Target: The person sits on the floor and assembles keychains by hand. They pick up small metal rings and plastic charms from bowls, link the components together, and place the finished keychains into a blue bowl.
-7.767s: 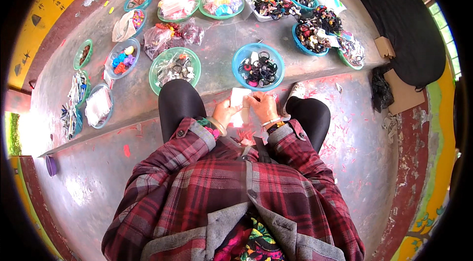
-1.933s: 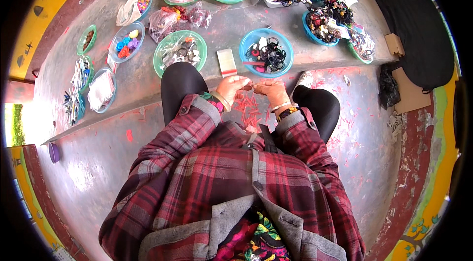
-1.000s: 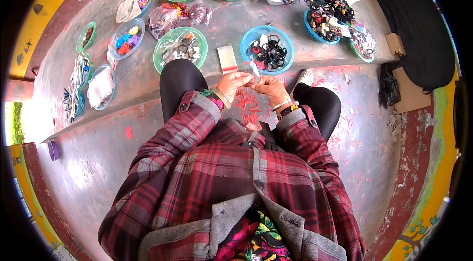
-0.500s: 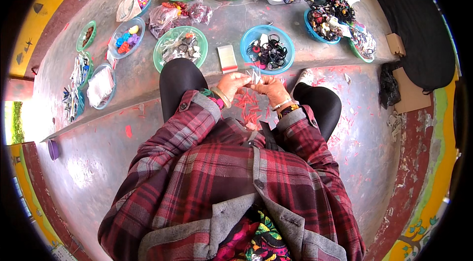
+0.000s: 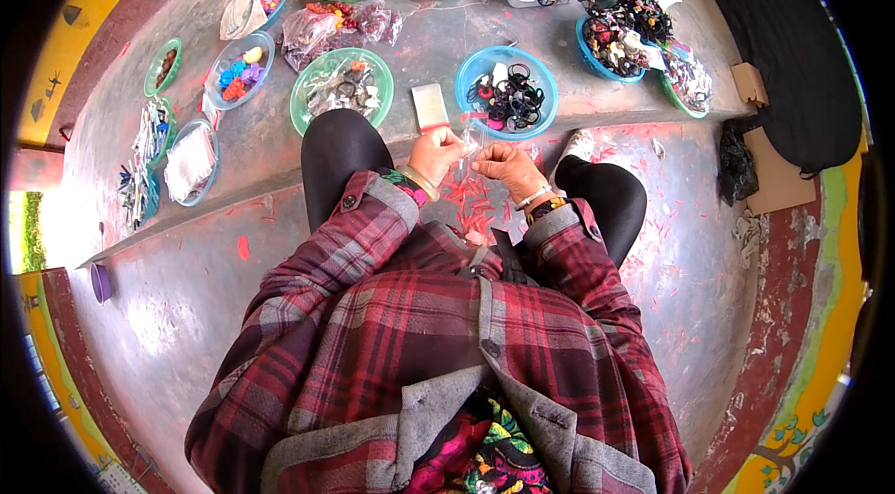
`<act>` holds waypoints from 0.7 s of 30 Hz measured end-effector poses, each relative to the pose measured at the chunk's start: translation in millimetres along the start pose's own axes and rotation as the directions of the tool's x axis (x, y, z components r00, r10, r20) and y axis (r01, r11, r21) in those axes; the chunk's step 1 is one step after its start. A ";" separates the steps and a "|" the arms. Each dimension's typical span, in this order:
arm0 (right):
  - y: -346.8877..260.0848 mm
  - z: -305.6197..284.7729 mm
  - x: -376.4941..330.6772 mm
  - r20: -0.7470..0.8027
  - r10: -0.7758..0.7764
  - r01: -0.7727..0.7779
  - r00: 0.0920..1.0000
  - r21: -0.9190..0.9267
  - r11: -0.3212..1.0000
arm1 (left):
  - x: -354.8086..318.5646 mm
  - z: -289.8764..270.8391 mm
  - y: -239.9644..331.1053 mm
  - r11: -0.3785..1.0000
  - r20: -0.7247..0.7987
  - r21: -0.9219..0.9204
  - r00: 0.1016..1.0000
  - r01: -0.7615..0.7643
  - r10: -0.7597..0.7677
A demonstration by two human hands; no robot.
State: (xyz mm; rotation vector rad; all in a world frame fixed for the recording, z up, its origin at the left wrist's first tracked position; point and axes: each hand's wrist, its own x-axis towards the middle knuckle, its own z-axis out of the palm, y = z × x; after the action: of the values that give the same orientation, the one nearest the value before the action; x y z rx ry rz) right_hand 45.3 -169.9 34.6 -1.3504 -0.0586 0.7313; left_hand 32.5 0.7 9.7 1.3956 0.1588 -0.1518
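Between my legs, just before the raised ledge, my left hand (image 5: pixel 435 155) has its fingers closed on a small clear plastic bag (image 5: pixel 473 133). My right hand (image 5: pixel 509 170) is pinched close beside it, fingertips at the bag's lower side; the contact point is too small to make out. Just beyond the hands, a blue basin (image 5: pixel 552 102) holds black hair ties (image 5: pixel 516 104). A flat pale box with a red edge (image 5: pixel 430 107) lies left of it. Farther left stands a green basin (image 5: pixel 298 102) with small wrapped pieces.
Along the ledge (image 5: pixel 424 37) stand more basins, among them a clear one with coloured pieces (image 5: pixel 244 75) and a blue one heaped with hair ties (image 5: pixel 615 51). Red strips (image 5: pixel 471 205) litter the floor below my hands. A black bag (image 5: pixel 736 163) lies by cardboard (image 5: pixel 778 182) at right.
My hands have drawn slightly apart, the left moving a little left. A white piece that showed between the fingertips is no longer distinct; the clear bag now shows by the left fingers.
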 end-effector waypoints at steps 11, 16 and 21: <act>8.8 -1.6 4.6 -0.127 -0.083 0.076 0.988 -0.065 0.995 | -5.2 2.5 9.4 0.977 0.132 -0.152 0.982 0.151 -0.131; 13.7 -1.8 8.3 -0.203 -0.122 0.105 0.972 -0.090 0.990 | -9.3 4.6 17.4 0.939 0.220 -0.173 0.941 0.297 -0.257; 18.2 -4.7 10.0 -0.208 -0.135 0.095 0.969 -0.189 0.977 | -9.6 5.1 13.5 0.920 0.220 -0.221 0.936 0.322 -0.275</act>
State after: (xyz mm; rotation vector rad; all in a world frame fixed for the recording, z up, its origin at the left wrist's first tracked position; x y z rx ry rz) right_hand 47.1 -168.2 13.4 -1.5784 -0.0267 0.4835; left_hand 25.9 -1.9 25.5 1.0870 0.2295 -0.4990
